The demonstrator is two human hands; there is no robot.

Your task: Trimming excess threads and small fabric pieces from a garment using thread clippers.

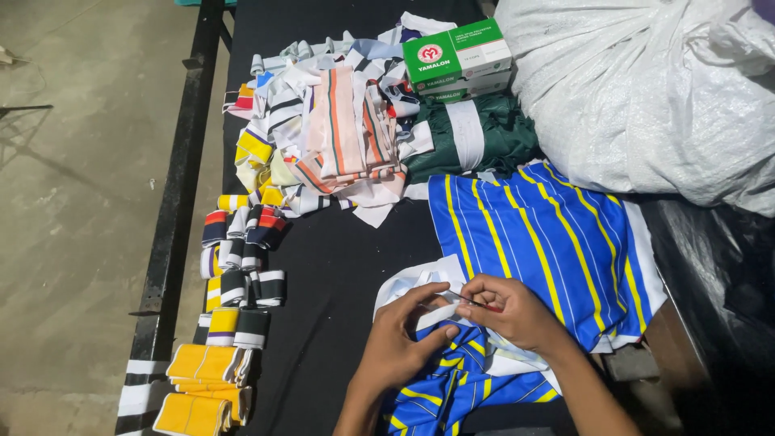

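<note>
My left hand (401,343) pinches a white fabric collar strip (436,312) that lies on a blue garment with yellow stripes (440,396). My right hand (510,311) holds a small red-handled snipper (478,303) against the same white strip, fingers closed around it. Both hands meet at the near middle of the black-covered table (339,274). A stack of the same blue and yellow striped fabric pieces (541,238) lies just beyond my right hand.
Folded rib cuffs in yellow, black and white (230,323) line the table's left edge. A heap of mixed striped trims (323,137) sits further back, beside green fabric (476,137), a green and white box (458,58) and a large white sack (646,89). Concrete floor lies left.
</note>
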